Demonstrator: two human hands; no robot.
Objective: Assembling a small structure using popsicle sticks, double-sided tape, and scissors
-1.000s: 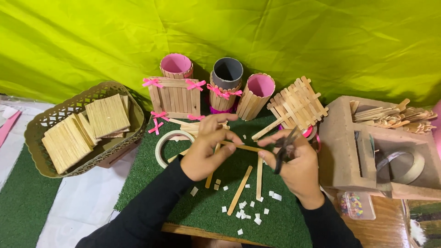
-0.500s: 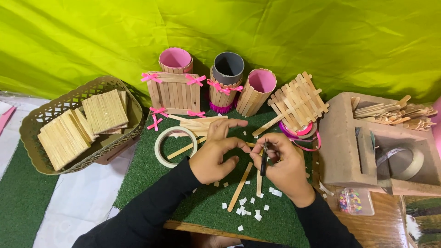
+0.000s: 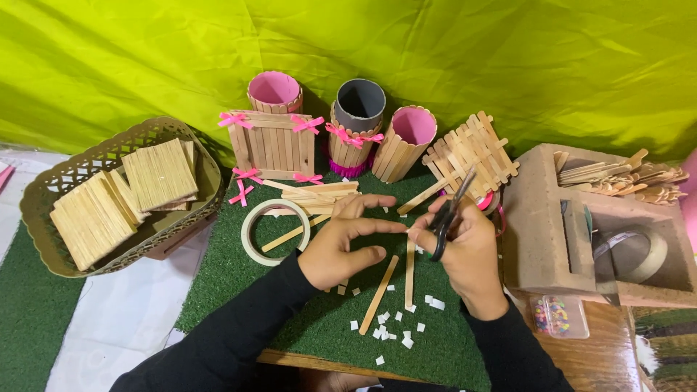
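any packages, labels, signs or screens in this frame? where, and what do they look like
No labels, signs or screens show.
Small clear plastic box: right of the green mat, in front of the cardboard box; rectangular, holds multicoloured beads.
Cardboard box: far right; brown, open compartments with wooden sticks and a tape roll.
Woven basket: left; olive-tan, holds stick panels.

Green turf mat (image 3: pixel 305 341); black scissors (image 3: pixel 450 214); pink bows (image 3: pixel 306 124); possibly beige latticed basket (image 3: pixel 51 192).

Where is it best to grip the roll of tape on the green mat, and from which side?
Probably the near-left rim of the roll of tape, pinched from above with one finger inside the ring. It lies flat and open; a wooden stick crosses its right side, and the left hand is close there.
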